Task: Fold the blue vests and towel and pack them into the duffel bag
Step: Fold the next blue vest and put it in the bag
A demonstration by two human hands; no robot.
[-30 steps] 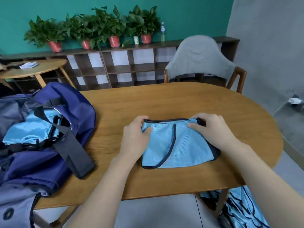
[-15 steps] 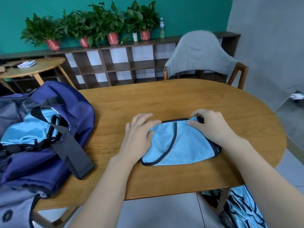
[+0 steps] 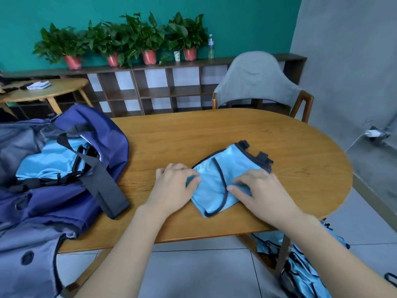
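Note:
A folded light-blue vest (image 3: pixel 228 168) with dark trim lies on the wooden table (image 3: pixel 214 134), turned at an angle with its dark tabs pointing to the far right. My left hand (image 3: pixel 171 186) grips the vest's near left edge, thumb over the fabric. At its near right side, my right hand (image 3: pixel 260 190) pinches a fold between thumb and forefinger. The navy duffel bag (image 3: pixel 64 168) lies open at the table's left end, and light-blue folded fabric (image 3: pixel 47 162) shows inside it under a black strap (image 3: pixel 101 181).
More light-blue vests (image 3: pixel 300 269) are heaped on the floor under the table's right side. A grey chair (image 3: pixel 255 82) stands at the far edge. Behind are a low shelf (image 3: pixel 150 91) with potted plants and a small round table (image 3: pixel 47 91).
The vest has been turned counter-clockwise and drawn nearer, so its dark tabs now point far right. Both hands moved from its top edge down to its near corners.

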